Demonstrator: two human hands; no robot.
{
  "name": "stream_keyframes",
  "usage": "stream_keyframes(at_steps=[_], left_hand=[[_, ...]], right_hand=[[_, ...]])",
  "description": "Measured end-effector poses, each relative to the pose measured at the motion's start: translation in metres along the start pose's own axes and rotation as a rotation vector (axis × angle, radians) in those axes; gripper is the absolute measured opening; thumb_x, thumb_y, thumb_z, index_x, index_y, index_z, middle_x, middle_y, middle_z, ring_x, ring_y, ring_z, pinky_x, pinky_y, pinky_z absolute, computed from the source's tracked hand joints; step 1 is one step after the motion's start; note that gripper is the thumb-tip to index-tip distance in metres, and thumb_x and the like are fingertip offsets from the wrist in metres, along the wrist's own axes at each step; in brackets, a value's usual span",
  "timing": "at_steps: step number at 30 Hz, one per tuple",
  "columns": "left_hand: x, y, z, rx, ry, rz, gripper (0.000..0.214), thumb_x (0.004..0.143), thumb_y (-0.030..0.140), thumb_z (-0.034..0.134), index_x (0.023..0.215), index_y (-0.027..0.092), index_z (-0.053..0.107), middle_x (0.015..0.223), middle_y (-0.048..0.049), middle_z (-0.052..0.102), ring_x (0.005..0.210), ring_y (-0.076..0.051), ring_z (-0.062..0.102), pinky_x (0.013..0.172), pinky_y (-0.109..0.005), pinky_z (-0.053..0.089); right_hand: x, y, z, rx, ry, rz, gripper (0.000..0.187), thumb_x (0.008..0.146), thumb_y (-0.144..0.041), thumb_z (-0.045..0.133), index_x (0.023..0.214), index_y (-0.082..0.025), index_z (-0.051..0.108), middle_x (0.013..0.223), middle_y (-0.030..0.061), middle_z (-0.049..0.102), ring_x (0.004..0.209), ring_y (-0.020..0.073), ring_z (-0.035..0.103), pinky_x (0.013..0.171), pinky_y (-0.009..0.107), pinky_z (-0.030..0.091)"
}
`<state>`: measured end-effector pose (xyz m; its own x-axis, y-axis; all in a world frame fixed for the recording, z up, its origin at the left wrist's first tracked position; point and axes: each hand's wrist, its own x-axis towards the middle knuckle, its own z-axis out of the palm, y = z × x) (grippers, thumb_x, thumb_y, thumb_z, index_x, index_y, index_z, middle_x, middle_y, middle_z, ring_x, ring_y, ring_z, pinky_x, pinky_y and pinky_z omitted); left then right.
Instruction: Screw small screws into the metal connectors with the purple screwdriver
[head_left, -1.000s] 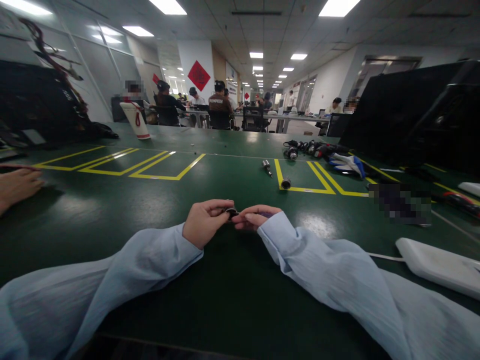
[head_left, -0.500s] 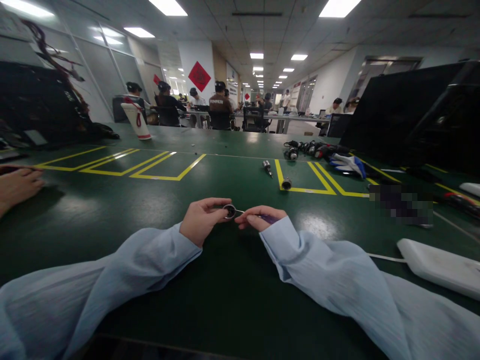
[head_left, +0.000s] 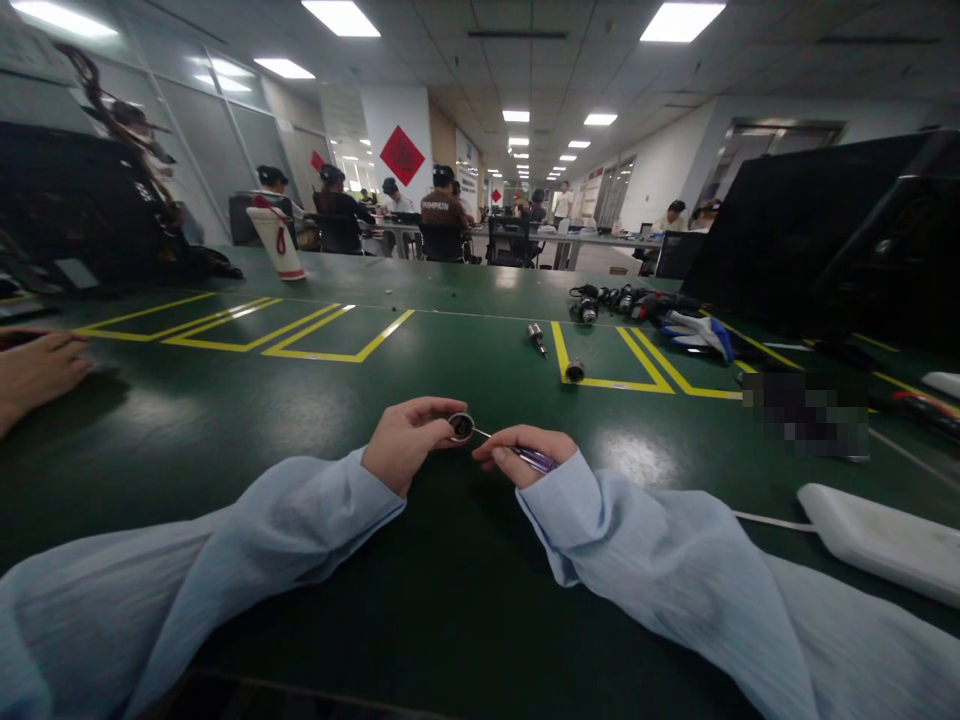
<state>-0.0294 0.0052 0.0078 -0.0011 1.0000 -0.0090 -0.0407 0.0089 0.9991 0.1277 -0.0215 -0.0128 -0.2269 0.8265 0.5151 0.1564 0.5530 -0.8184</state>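
My left hand [head_left: 409,440] pinches a small round metal connector shell [head_left: 461,428] between thumb and forefinger, its dark open face turned toward me. My right hand [head_left: 529,452] is closed around a screwdriver [head_left: 534,459] with a see-through purple handle. The thin shaft points left and its tip meets the right side of the shell's rim; whether it sits in a screw is too small to tell. Both hands are held over the green table [head_left: 300,410]. Beyond them lie a second round metal piece [head_left: 574,371] and a metal connector with a narrow tip [head_left: 537,340].
Yellow tape [head_left: 315,353] marks boxes on the table. A pile of black cables and connectors [head_left: 622,300] and a blue-white glove [head_left: 699,334] lie at the back right. A white device [head_left: 877,535] is at the right. Another person's hand [head_left: 41,375] rests at the left edge.
My right hand has turned slightly and lowered, so more of the screwdriver's purple handle shows. The shell has tilted a little in my left hand, its face showing more.
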Motion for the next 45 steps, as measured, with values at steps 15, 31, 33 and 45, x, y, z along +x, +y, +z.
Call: stream_keyframes(at_steps=[15,31,33,45], left_hand=[[-0.002,0.002,0.001,-0.006,-0.017,-0.014,0.027,0.052,0.008,0.060,0.078,0.010,0.066,0.071,-0.0035,0.067,0.067,-0.014,0.062,0.064,-0.025,0.053],[0.000,0.001,-0.001,0.077,-0.049,0.089,0.021,0.051,0.013,0.066,0.071,0.010,0.059,0.088,-0.0085,0.068,0.073,-0.017,0.064,0.071,-0.033,0.053],[0.000,0.001,-0.001,0.093,-0.049,0.111,0.019,0.051,0.015,0.065,0.069,0.010,0.059,0.091,-0.0100,0.067,0.073,-0.018,0.065,0.072,-0.033,0.053],[-0.002,0.001,0.001,0.161,-0.050,0.187,0.013,0.055,0.015,0.060,0.067,0.010,0.059,0.092,-0.0120,0.067,0.075,-0.020,0.065,0.068,-0.034,0.054]], right_hand=[[-0.001,0.003,0.003,-0.143,-0.021,-0.141,0.018,0.074,-0.015,0.049,0.075,-0.013,0.066,0.067,0.0046,0.067,0.061,0.0110,0.063,0.061,0.020,0.050],[-0.001,0.002,0.006,-0.297,-0.038,-0.219,0.017,0.075,-0.014,0.048,0.079,-0.015,0.064,0.073,0.0033,0.068,0.066,0.0110,0.063,0.067,0.021,0.048],[-0.001,0.002,0.006,-0.330,-0.041,-0.233,0.017,0.076,-0.014,0.047,0.079,-0.015,0.064,0.073,0.0033,0.069,0.066,0.0113,0.063,0.068,0.021,0.048],[-0.004,0.004,0.010,-0.526,-0.060,-0.473,0.016,0.075,-0.012,0.045,0.079,-0.014,0.060,0.072,0.0059,0.067,0.065,0.0131,0.061,0.067,0.023,0.046]])
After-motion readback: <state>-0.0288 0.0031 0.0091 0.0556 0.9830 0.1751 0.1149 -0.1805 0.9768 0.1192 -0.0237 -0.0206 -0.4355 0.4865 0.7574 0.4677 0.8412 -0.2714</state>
